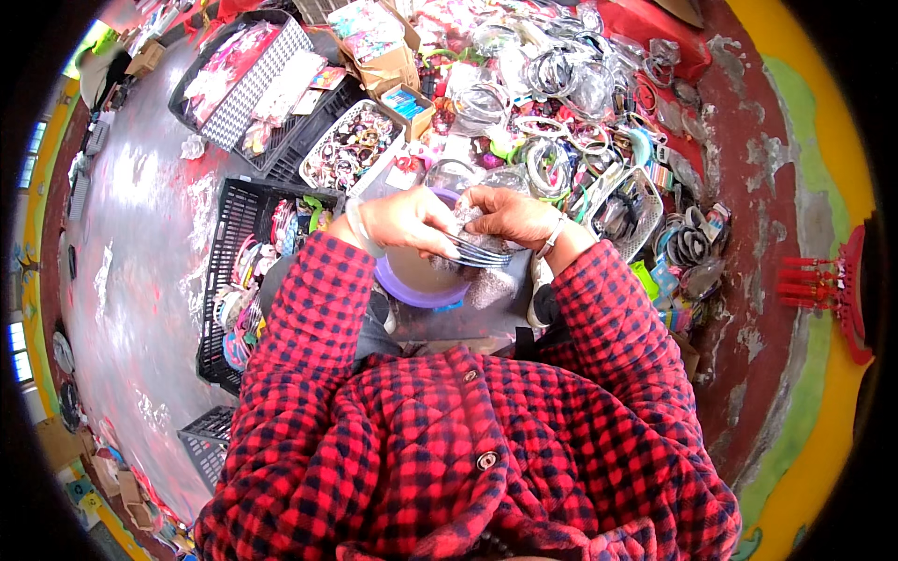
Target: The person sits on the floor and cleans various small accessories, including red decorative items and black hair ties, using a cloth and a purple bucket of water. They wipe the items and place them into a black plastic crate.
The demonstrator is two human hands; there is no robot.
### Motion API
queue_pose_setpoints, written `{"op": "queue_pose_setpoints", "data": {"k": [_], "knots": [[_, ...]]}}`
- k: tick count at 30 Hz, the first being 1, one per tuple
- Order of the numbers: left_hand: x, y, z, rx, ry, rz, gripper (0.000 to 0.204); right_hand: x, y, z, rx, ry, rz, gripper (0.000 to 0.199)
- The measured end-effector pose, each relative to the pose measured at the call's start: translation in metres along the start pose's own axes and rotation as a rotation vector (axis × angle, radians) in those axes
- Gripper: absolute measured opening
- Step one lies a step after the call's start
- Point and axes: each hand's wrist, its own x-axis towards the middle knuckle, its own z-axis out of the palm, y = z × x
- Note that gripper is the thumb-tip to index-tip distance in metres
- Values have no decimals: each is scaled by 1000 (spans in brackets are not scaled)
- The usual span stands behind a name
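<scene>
My left hand comes in from the left, its fingers closed on a small stack of thin dark bands that look like headbands. My right hand is bent over the same stack from the right, thumb and fingers pinched together. Greyish, shiny crumpled material, perhaps clear plastic wrap, shows at my right fingers and hangs below the bands. Both hands are above a round basin with a purple rim. What the basin holds is mostly hidden by my hands.
A black crate of colourful hair accessories stands at my left. Ahead is a white basket of small hair ties, near an open cardboard box. Bagged headbands are heaped ahead right, with another white basket closer.
</scene>
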Motion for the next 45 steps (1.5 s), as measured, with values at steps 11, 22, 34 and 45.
{"op": "queue_pose_setpoints", "data": {"k": [11, 22, 34, 45], "knots": [[39, -47, 45, 1206, 320, 427, 10, 20, 9, 5, 854, 624, -259, 19], [40, -51, 42, 1144, 392, 518, 12, 16, 11, -22, 377, 657, -288, 38], [-3, -30, -4, -811, 466, 432, 11, -2, -9, -37, 757, 546, -178, 25], [6, -38, -13, -787, 374, 616, 22, 1, 10, -47, 444, 479, -136, 14]]}}
